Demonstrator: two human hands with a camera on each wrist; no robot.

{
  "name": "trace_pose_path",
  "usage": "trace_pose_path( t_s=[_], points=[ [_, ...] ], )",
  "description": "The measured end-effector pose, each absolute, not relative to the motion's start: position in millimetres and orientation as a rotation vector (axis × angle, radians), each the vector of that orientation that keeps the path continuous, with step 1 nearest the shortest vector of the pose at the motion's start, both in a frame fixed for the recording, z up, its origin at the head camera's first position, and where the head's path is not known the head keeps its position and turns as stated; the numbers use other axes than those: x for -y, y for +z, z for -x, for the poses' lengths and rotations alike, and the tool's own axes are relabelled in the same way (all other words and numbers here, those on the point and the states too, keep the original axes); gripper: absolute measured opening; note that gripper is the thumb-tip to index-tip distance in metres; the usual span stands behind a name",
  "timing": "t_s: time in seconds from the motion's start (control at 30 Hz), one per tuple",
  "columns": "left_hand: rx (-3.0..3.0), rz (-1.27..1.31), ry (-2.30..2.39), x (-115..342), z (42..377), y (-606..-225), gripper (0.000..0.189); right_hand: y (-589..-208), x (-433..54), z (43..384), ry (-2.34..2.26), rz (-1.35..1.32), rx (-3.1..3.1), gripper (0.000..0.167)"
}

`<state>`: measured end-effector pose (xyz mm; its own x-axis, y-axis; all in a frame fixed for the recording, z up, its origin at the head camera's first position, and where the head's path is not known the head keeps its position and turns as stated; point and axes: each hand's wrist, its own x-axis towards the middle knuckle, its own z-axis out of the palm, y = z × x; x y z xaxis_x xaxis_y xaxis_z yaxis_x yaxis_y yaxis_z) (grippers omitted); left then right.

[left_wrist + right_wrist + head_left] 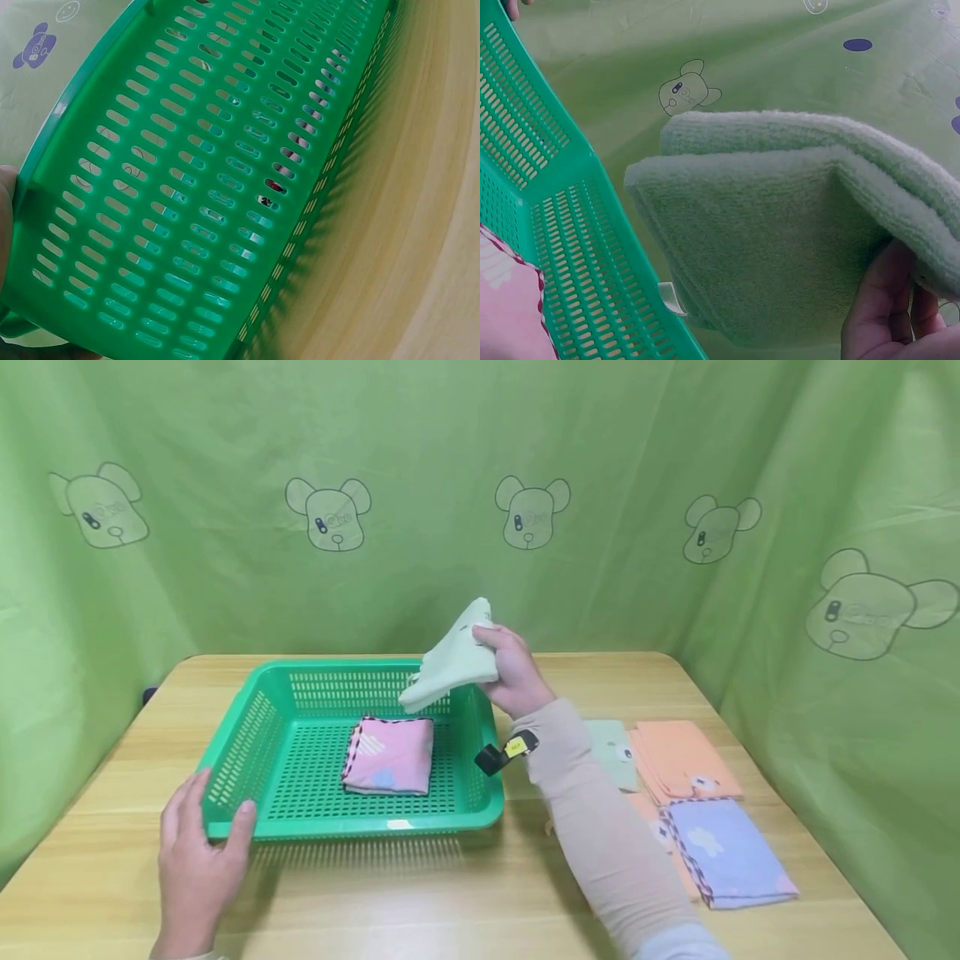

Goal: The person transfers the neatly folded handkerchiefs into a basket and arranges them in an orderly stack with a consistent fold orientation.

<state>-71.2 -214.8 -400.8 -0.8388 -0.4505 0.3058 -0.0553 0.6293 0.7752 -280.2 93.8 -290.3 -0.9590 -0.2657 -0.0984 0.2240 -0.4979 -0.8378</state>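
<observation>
In my right hand [516, 672], a folded pale green towel [456, 660] is pinched by one end, held up above the basket's back right. The right wrist view shows its thick terry folds [742, 232] and a small white loop. Below it, a folded pink towel [390, 756] with a checked edge lies inside the green plastic basket [375, 822]. My left hand [198, 860] rests at the basket's front left corner, fingers extended and thumb spread along the rim. Only a sliver of that hand shows in the left wrist view, beside the basket's slotted wall [172, 187].
Folded towels lie to the right on the wooden table [360, 902]: orange [686, 756], blue [731, 847] and green [611, 747]. Another orange one [645, 810] is partly hidden by my right forearm. A green curtain [427, 427] with bear drawings hangs behind and around the sides.
</observation>
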Motion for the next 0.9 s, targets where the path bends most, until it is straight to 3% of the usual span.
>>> trace_pose_path(
  t_s=[0.57, 0.9],
  points=[
    [2.366, -0.404, -1.101, 213, 69, -397, 0.067, -290, -73, 275, -2.498, 0.042, -1.41, 0.041],
    [2.379, -0.415, -1.101, 213, 70, -397, 0.067, -291, -57, 271, -2.516, 0.029, -1.392, 0.015]
  ],
)
